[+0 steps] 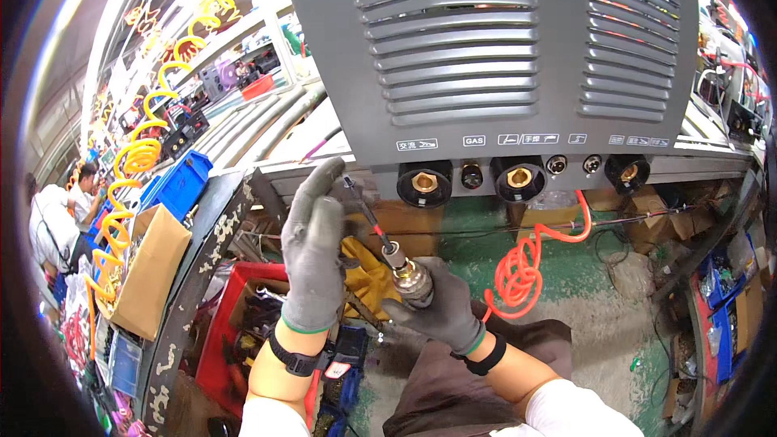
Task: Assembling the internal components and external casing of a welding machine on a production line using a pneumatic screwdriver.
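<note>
My right hand point(445, 307), in a grey glove, is wrapped round an air screwdriver point(413, 282) with a long bit that points up and away to the left. My left hand point(314, 251), also gloved, is raised beside the bit, fingers stretched out; nothing shows in it. The bit's tip point(348, 182) is close to the left fingertips. In front of me stands a large grey metal housing point(558, 57) with vent slots. Along its lower edge sit black round sockets with brass centres, among them a left socket point(424, 184) and a middle socket point(519, 180).
An orange-red coiled hose point(518, 275) hangs below the housing. To the left are a red bin point(212, 340) with tools, a cardboard box point(150, 275), a blue bin point(182, 182) and a yellow coiled hose point(139, 158). Two people work at far left. Blue bins point(723, 340) stand at right.
</note>
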Action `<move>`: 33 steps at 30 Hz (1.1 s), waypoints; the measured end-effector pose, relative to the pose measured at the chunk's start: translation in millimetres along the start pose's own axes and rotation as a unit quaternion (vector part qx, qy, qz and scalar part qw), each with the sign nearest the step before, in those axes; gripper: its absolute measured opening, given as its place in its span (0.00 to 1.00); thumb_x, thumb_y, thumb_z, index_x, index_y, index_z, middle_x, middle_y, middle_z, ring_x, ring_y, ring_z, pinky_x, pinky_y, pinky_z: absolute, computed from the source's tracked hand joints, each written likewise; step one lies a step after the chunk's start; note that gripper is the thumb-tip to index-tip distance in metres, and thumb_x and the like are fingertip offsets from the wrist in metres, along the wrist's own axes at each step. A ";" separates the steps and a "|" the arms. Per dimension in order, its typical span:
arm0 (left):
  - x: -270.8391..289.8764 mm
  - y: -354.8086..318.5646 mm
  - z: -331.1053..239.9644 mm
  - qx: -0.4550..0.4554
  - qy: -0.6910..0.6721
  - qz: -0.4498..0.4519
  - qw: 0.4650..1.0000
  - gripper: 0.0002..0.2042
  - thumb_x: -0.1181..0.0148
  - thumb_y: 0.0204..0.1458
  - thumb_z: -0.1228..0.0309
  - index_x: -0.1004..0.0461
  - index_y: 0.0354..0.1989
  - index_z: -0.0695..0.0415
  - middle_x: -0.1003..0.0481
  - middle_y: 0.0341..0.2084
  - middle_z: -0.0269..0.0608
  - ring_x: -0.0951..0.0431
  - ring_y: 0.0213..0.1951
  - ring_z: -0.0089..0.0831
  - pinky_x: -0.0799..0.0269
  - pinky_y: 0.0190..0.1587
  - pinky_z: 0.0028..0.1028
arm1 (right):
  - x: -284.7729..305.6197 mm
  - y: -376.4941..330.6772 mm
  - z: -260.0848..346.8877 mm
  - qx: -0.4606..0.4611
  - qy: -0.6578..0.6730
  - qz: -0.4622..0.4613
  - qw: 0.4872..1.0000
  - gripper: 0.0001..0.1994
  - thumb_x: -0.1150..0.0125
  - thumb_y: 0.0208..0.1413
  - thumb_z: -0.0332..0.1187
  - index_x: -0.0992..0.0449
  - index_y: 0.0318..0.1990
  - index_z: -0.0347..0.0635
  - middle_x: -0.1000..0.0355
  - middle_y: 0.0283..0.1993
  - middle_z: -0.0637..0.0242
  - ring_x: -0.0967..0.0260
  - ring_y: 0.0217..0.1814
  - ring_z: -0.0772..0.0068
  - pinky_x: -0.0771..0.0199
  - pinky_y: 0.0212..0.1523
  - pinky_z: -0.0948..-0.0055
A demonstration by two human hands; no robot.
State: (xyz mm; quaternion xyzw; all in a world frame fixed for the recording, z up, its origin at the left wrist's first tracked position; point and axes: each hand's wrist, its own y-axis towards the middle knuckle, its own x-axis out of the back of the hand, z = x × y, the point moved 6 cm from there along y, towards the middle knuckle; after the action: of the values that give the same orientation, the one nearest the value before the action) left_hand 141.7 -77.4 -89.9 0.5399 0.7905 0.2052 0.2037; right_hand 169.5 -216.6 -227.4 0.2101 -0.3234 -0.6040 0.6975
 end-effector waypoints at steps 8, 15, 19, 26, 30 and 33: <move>-4.7 -23.4 -6.0 0.054 0.142 0.047 0.987 0.12 0.50 0.62 0.72 0.24 0.48 0.65 0.22 0.31 0.35 0.26 0.28 0.17 0.33 0.27 0.17 | 3.1 -23.1 -14.7 0.005 0.047 0.064 0.997 0.28 0.22 0.40 0.49 0.28 0.45 0.45 0.24 0.34 0.60 0.22 0.35 0.54 0.22 0.35 0.64; -20.9 -49.3 1.2 0.111 0.056 0.025 0.992 0.07 0.54 0.63 0.75 0.31 0.44 0.64 0.21 0.31 0.48 0.19 0.31 0.28 0.21 0.30 0.24 | 9.3 -47.1 -20.1 -0.034 0.115 0.220 0.968 0.30 0.28 0.48 0.50 0.33 0.51 0.45 0.25 0.40 0.55 0.24 0.41 0.47 0.25 0.38 0.59; -29.7 -68.0 -5.4 0.068 0.105 0.003 0.992 0.08 0.52 0.63 0.72 0.31 0.44 0.63 0.22 0.30 0.48 0.19 0.29 0.30 0.21 0.30 0.25 | 13.8 -47.5 -25.3 -0.006 0.078 0.275 0.958 0.32 0.33 0.51 0.55 0.35 0.54 0.43 0.27 0.41 0.51 0.26 0.42 0.45 0.26 0.40 0.55; -42.7 -80.0 -10.1 0.079 0.090 -0.039 0.992 0.08 0.53 0.63 0.74 0.31 0.46 0.64 0.22 0.33 0.49 0.19 0.31 0.31 0.19 0.32 0.26 | 22.5 -40.3 -27.2 0.009 0.047 0.299 0.953 0.32 0.35 0.52 0.56 0.34 0.53 0.41 0.26 0.38 0.50 0.27 0.40 0.44 0.27 0.38 0.52; -34.1 -72.6 -9.5 0.098 0.062 -0.050 0.992 0.09 0.52 0.64 0.72 0.30 0.46 0.63 0.21 0.35 0.46 0.19 0.34 0.28 0.21 0.32 0.23 | 33.4 -37.5 -20.3 0.031 0.114 0.228 0.967 0.29 0.32 0.51 0.53 0.34 0.50 0.42 0.26 0.35 0.50 0.25 0.37 0.45 0.27 0.34 0.53; -28.6 -59.0 -4.7 0.092 0.089 -0.017 0.992 0.15 0.50 0.64 0.66 0.28 0.51 0.63 0.21 0.37 0.42 0.20 0.36 0.26 0.23 0.35 0.22 | 30.4 -38.5 -27.3 -0.025 0.125 0.261 0.957 0.27 0.29 0.50 0.51 0.34 0.48 0.43 0.26 0.34 0.52 0.24 0.37 0.47 0.27 0.33 0.55</move>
State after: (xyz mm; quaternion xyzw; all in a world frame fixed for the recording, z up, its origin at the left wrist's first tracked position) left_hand 103.3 -124.4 -115.3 0.5226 0.8300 0.1752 0.0855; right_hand 163.4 -256.1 -266.9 0.1747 -0.2621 -0.3773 0.8709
